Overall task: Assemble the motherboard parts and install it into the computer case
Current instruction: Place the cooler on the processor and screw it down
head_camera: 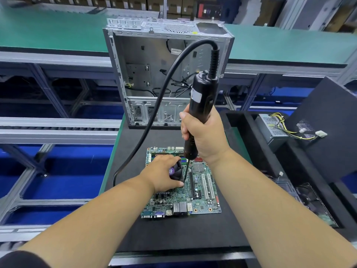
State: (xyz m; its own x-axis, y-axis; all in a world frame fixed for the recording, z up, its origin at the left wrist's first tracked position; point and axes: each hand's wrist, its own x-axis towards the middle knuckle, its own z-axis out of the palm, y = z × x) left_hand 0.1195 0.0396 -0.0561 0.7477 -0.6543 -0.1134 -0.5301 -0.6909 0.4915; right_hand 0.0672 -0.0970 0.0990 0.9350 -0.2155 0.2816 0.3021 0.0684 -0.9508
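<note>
A green motherboard (201, 198) lies flat on the black mat (173, 235) in front of me. My left hand (161, 174) lies over the black CPU cooler fan (176, 171), fingers curled round its edges. My right hand (202, 135) grips a black electric screwdriver (201, 97) held upright. Its bit (186, 172) points down at the fan's near right corner, beside my left thumb. The open metal computer case (164, 74) lies behind the board, its empty inside facing up with loose cables.
The screwdriver's thick black cable (154, 113) arcs over the case and drops left of the mat. A grey power supply (274, 128) with yellow wires sits in a black tray at right, beside a black case panel (328, 128). Green conveyor belt (58, 31) runs behind.
</note>
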